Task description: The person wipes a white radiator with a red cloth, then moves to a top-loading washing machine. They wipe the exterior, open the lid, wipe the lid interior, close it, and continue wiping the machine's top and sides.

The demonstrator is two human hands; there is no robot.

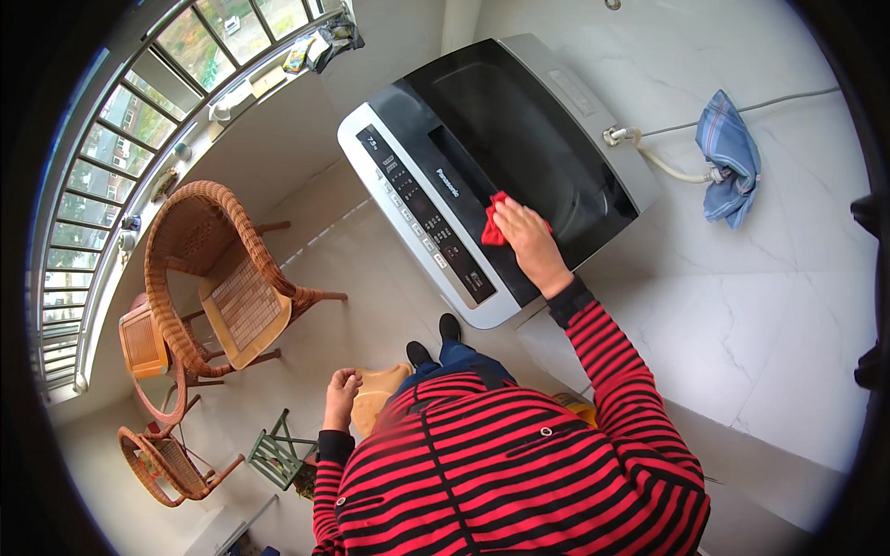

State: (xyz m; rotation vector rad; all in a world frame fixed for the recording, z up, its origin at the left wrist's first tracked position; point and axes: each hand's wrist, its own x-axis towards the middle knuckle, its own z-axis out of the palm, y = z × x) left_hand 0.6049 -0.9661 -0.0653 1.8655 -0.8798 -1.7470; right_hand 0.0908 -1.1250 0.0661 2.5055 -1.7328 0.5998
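Along your left wall, window (107, 150): flat glass panes crossed by straight dark bars.
Wicker armchair (246, 310): tightly woven brown cane, rounded around a tile-patterned seat.
Your left hand (341, 400): low beside your striped top (501, 463), fingers curled; how tightly, or on what if anything, I cannot tell.
Washing machine (510, 153): a rounded silver frame around a glossy black lid, with a smooth button panel (422, 208).
Red cloth (494, 225): soft, bunched on the dark surface beyond that panel.
Your right hand (530, 243): bent fingers clasp the cloth against the machine.
Blue cloth (732, 171): striped fabric, gathered where the pale, curving hose (666, 169) ends.
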